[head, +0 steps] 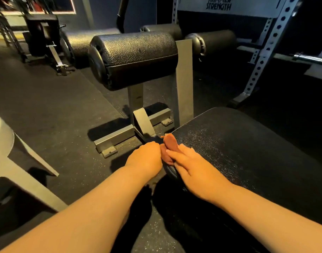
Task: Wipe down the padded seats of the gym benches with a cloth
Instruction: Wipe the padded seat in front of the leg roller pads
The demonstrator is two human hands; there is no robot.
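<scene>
Both forearms reach forward. Left hand (144,157) and right hand (190,168) pinch a bunched brown cloth (170,146) at the padded seat (248,143) edge. Wiping looks barely begun; most of the seat appears untouched. Beyond: roller pad (136,57), steel frame (123,136), rack upright (266,46).

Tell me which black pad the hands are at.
The flat seat pad at lower right; both hands grip the cloth at its near-left edge. The roller pads stand beyond, untouched.
</scene>
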